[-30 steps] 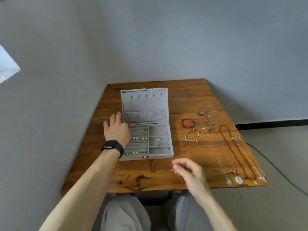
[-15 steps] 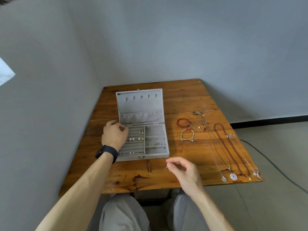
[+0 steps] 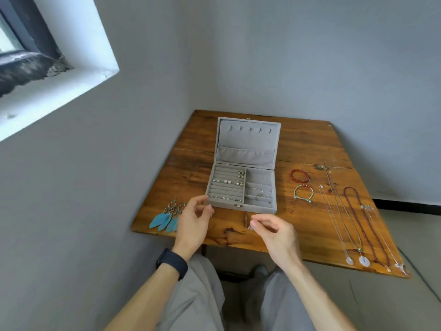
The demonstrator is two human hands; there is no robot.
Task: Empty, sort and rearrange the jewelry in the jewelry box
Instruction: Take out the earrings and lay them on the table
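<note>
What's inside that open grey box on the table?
The grey velvet jewelry box holds small pearl-like earrings and tiny studs in its slotted left section, and a thin silver bangle in a right compartment. Anything inside the lid's fabric pocket is covered.

Wooden table point(image 3: 307, 144): open jewelry box point(image 3: 250, 208) centre, feather earrings point(image 3: 163, 219) left, two bracelets point(image 3: 291, 176), necklaces point(image 3: 364, 261) right.

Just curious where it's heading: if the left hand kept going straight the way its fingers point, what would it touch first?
Most likely the box: the left hand points at its near left corner, with nothing between. Depth is unclear, so it might pass over the rim.
</note>
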